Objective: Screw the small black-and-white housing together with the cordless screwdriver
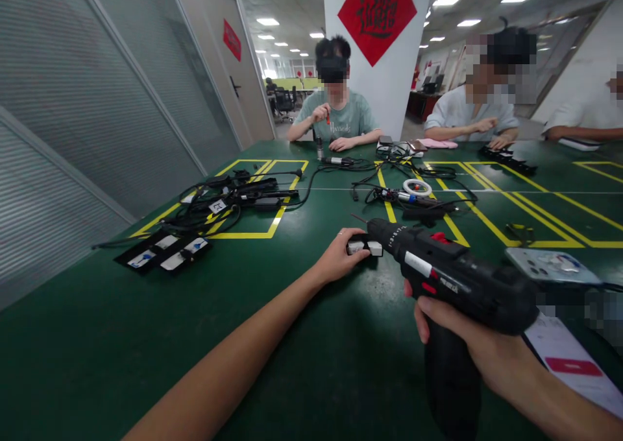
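My right hand (467, 337) is wrapped round the grip of a black cordless drill (452, 279) with red details. A thin bit points away to the left from its chuck, above the table. My left hand (341, 254) holds a small black and white block (366, 248) on the green table (292, 311), thumb in front and fingers behind. The drill's chuck overlaps the block's right end in view; whether they touch I cannot tell. Part of the block is hidden by my fingers.
Black cables and devices (253, 194) lie at the left, near two black-and-white flat pieces (165, 251). More cables and a white ring (416, 187) lie ahead. Pliers (520, 233) and a phone (552, 266) are at the right. Several people sit across the table.
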